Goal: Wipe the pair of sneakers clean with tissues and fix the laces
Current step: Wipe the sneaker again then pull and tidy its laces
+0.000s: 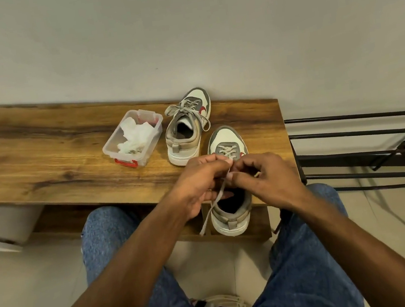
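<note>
Two white, grey and tan sneakers with red side marks stand on the wooden table (39,150). The far sneaker (187,126) has its laces tied in a bow. The near sneaker (231,201) sits at the table's front edge, heel toward me. My left hand (197,182) and my right hand (264,176) meet over its tongue, each pinching the grey lace (213,207). One loose lace end hangs down past the table edge. My hands hide the middle of the shoe.
A clear plastic box (151,139) with a red clip holds crumpled white tissues (134,137), left of the far sneaker. A black metal rack (377,149) stands right of the table. The wall is just behind. My knees in jeans are below.
</note>
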